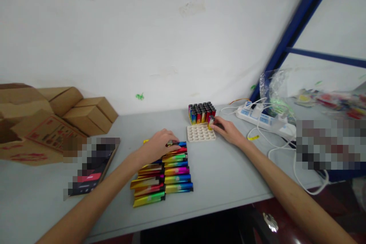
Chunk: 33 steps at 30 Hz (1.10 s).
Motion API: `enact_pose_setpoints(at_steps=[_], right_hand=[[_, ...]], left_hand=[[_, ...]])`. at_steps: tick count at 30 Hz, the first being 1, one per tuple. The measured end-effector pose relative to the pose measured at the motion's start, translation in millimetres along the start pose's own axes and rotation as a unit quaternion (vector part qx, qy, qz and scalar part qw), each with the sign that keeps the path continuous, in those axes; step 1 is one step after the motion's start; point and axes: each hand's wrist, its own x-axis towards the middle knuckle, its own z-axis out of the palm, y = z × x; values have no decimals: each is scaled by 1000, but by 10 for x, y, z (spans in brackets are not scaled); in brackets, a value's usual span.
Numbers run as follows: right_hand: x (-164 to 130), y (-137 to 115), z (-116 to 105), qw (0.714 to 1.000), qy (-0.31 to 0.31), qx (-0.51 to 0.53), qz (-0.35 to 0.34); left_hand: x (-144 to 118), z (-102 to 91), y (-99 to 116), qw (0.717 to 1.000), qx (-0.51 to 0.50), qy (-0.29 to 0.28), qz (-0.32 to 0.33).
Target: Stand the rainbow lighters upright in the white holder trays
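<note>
One lighter (211,120) sits pinched in right fingers (219,125) above the tray (200,133).

A small packing workshop: cardboard boxes (71,112), a tray of lighters (201,113), a power strip (257,117) on a worktable (228,175).

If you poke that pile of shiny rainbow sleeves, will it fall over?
Probably it slides rather than topples: the glossy rainbow metallic sleeves lie flat in low overlapping rows on the smooth grey table. They look light and slippery, so a push from the left hand may scatter them.
</note>
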Motion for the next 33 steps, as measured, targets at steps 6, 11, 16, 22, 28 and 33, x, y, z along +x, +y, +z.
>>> enact_pose_setpoints(at_steps=[6, 11, 16, 22, 28, 33], right_hand=[[-2, -11, -2, 1000, -6, -1, 3], [-5, -28, -4, 1000, 3, -1, 3], [1, -64, -10, 1000, 3, 1, 5], [-5, -82, -21, 1000, -8, 2, 16], [-7, -106, -35, 1000, -8, -5, 17], [-7, -97, -29, 999, -13, -18, 24]], left_hand=[[79, -7, -18, 1000, 0, -11, -3], [109, -32, 39, 999, -25, 25, -13], [124, -67, 153, 976, -174, 123, -51], [76, -29, 294, 871, -468, 138, -61], [15, -25, 366, 751, -644, 104, -105], [-11, -31, 340, 746, -648, 91, -123]])
